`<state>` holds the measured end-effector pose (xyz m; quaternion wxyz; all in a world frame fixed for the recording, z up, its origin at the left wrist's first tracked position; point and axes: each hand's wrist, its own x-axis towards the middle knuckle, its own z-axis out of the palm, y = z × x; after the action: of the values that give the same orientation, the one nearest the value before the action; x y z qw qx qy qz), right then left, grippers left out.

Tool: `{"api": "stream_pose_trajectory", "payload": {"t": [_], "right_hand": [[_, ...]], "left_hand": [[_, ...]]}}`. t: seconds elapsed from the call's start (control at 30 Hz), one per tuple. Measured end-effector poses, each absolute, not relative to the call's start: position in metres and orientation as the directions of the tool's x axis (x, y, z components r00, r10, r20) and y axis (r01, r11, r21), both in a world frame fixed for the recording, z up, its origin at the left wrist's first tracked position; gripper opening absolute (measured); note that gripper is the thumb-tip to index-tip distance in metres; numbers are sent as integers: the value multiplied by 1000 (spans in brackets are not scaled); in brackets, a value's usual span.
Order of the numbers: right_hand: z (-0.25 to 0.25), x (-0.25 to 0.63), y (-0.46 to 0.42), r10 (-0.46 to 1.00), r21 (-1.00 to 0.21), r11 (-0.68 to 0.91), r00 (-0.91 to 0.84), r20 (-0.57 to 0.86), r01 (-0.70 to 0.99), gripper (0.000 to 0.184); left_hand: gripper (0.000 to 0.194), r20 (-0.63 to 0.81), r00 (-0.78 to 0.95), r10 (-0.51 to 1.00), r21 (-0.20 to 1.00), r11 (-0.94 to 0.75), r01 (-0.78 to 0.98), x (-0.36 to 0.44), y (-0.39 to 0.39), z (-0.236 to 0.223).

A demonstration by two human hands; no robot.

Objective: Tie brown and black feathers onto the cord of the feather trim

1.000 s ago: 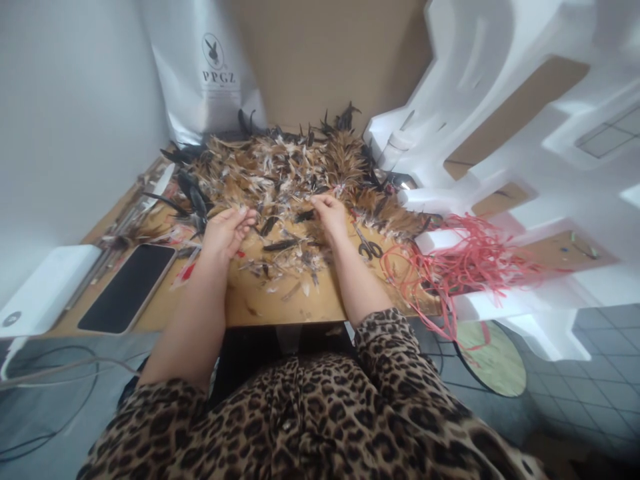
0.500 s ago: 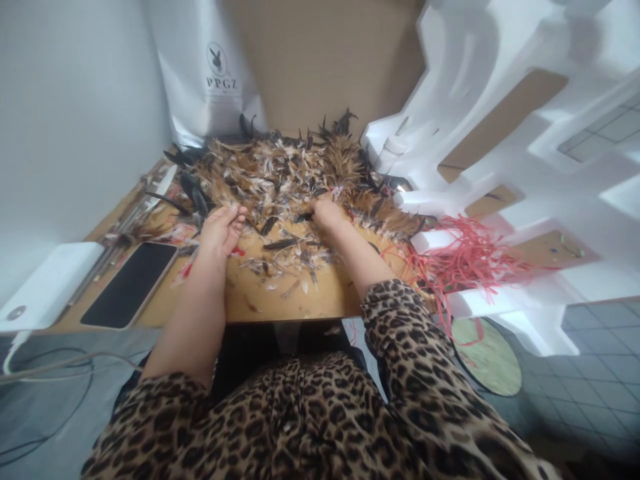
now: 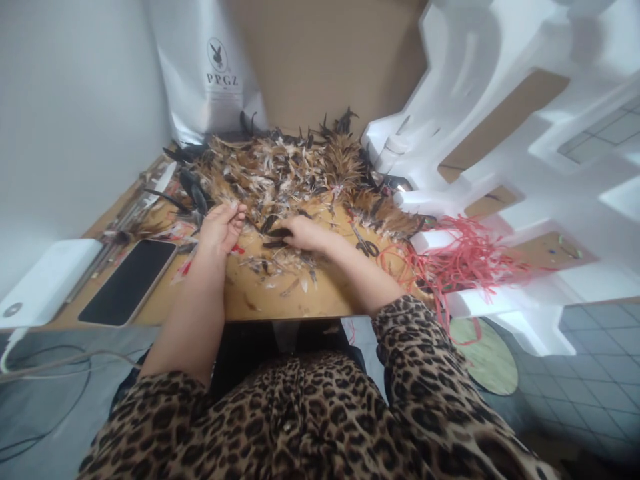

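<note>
A wide pile of brown, white and black feathers (image 3: 285, 163) covers the back of the table. At the pile's front left edge is my left hand (image 3: 220, 228), palm turned up, fingers curled and thumb pressed to them. What that pinch holds, if anything, is too small to see. My right hand (image 3: 306, 233) is low over the table, in front of the pile. Between its thumb and fingers is a dark feather (image 3: 278, 233), pointing left towards my left hand. Loose small feathers (image 3: 295, 267) are scattered below it.
Scissors (image 3: 366, 247) lie right of my right forearm, beside a tangle of red strips (image 3: 465, 257). White foam pieces (image 3: 500, 300) rise along the right side. On the left are a phone (image 3: 129, 283) and a white power bank (image 3: 50, 283) with a cable. A silver bag (image 3: 210, 107) stands behind.
My right hand has moved left and a little nearer to me, from the pile's edge to the dark feather, uncovering the scissors. My left hand has stayed nearly still.
</note>
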<state>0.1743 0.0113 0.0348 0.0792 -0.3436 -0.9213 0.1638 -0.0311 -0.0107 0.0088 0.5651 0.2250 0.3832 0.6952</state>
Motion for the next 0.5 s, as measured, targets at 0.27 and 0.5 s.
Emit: {"api": "stream_pose_trajectory", "payload": {"t": [0.27,0.5], "right_hand": [[25,167,10,728,-326,646,-685,-6,690,13],[44,180,35,891,-929,249,-440,110,273,15]], "left_hand": [[6,-113,-255,960,776,-75,-626,-34,-11,8],[6,-150,-231,961,795,-22,-607,-30,-9,3]]}}
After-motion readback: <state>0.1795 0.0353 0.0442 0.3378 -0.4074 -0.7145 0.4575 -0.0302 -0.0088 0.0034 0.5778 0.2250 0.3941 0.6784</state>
